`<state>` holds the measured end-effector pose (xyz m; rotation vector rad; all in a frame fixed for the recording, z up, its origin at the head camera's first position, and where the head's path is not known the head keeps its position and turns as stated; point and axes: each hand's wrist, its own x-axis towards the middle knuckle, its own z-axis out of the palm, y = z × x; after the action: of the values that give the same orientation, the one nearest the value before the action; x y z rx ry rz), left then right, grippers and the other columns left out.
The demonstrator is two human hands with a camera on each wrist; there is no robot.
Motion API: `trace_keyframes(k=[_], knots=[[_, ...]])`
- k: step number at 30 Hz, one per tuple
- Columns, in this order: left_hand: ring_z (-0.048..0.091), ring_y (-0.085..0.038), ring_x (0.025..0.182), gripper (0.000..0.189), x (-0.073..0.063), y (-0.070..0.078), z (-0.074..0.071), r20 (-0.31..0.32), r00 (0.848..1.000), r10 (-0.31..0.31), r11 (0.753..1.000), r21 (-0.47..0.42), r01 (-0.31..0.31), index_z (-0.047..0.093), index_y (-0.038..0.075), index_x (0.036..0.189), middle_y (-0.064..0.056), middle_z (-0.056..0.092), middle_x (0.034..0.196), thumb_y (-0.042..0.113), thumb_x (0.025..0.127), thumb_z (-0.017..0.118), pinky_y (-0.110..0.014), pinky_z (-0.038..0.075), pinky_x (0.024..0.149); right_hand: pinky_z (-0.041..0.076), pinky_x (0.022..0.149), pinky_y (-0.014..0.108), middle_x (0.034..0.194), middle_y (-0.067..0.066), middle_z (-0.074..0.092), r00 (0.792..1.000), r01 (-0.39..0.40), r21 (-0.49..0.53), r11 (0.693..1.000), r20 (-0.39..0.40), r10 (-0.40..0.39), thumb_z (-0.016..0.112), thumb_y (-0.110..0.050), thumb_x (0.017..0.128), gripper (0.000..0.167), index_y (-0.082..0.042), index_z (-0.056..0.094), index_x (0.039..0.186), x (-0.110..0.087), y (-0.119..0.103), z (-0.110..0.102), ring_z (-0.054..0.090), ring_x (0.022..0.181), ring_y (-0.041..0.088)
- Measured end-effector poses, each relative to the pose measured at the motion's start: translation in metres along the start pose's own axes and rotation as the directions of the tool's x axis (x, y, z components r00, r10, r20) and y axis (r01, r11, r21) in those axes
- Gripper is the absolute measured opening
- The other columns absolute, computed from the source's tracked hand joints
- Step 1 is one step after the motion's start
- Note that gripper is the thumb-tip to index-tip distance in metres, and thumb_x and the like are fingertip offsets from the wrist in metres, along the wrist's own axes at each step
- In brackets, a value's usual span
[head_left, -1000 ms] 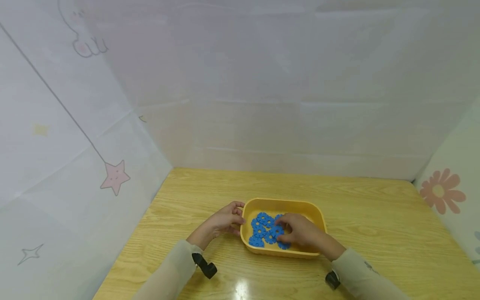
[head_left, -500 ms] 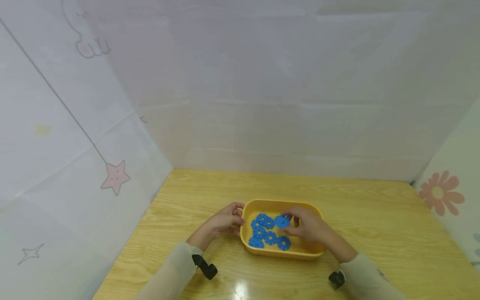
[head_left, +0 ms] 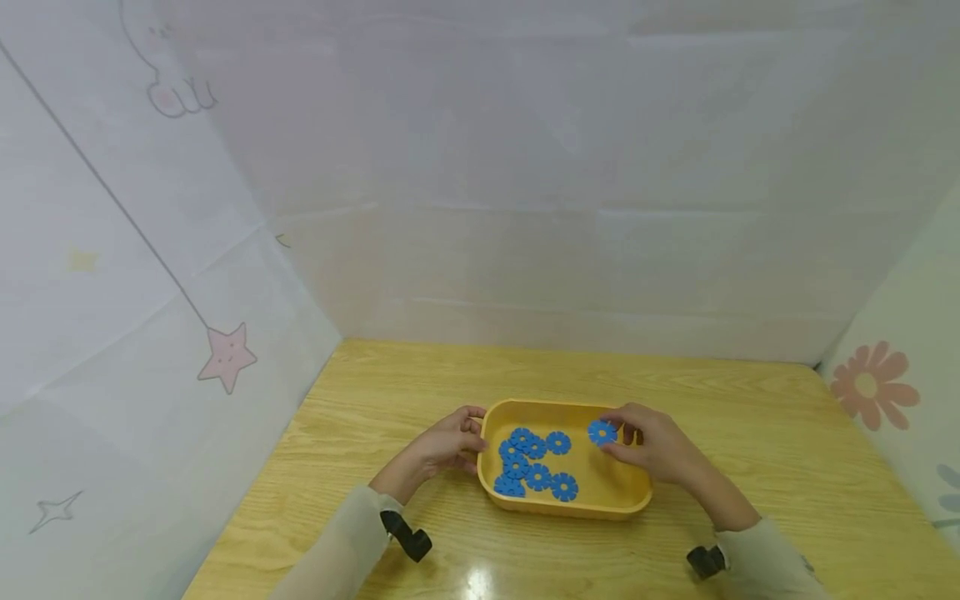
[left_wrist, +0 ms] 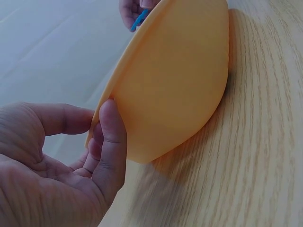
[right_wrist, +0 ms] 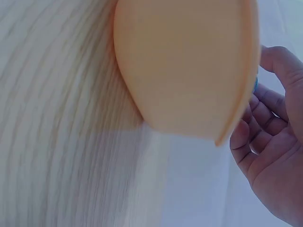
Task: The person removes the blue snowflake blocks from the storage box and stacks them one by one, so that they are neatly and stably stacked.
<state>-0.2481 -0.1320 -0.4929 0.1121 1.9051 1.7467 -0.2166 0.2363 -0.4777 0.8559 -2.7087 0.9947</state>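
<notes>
A yellow plastic basin (head_left: 600,487) stands on the wooden table with several blue snowflake discs (head_left: 537,477) lying flat in its left half, some overlapping. At its left end my left hand (head_left: 442,446) grips the rim between thumb and fingers; the left wrist view shows this hand (left_wrist: 71,151) pinching the basin's edge (left_wrist: 170,85). Over the right end, my right hand (head_left: 656,446) holds one blue snowflake disc (head_left: 602,432) between thumb and fingers. From the right wrist view, the basin wall (right_wrist: 189,61) hides most of that disc beside my right hand (right_wrist: 274,127).
The wooden table (head_left: 420,375) extends around the basin to a pale wall sheet (head_left: 525,267) at the back. Printed side sheets stand left and right, with a pink star (head_left: 227,357) and a red flower (head_left: 873,385).
My right hand has picked a snowflake disc from the pile and carried it right, to the basin's right end. Another disc now shows where that hand was. My left hand keeps its hold.
</notes>
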Motion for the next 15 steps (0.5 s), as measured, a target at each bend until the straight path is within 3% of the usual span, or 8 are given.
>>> trace_keyframes(k=[8, 15], knots=[[0.056, -0.019, 0.082, 0.059, -0.002, 0.001, 0.0, 0.003, 1.0, 0.0, 1.0, -0.004, 0.0, 0.04, 0.006, 0.145, -0.008, 0.045, 0.102, -0.001, 0.091, 0.065, -0.03, 0.058, 0.059, 0.047, 0.06, 0.023, 0.091, -0.011, 0.062, 0.996, -0.003, -0.008, 1.0, -0.089, 0.002, 0.081, -0.02, 0.088, 0.035, -0.009, 0.071, 0.12, -0.015, 0.014, -0.014, 0.052, 0.072, 0.002], [0.059, -0.02, 0.081, 0.059, -0.003, 0.001, 0.001, -0.004, 1.0, -0.002, 1.0, 0.002, 0.002, 0.04, 0.006, 0.145, -0.009, 0.048, 0.102, -0.001, 0.091, 0.065, -0.031, 0.058, 0.059, 0.048, 0.06, 0.023, 0.089, -0.012, 0.063, 0.991, -0.074, -0.02, 0.997, -0.115, 0.071, 0.081, -0.021, 0.088, 0.037, -0.008, 0.07, 0.121, -0.03, 0.025, -0.026, 0.053, 0.072, 0.002]])
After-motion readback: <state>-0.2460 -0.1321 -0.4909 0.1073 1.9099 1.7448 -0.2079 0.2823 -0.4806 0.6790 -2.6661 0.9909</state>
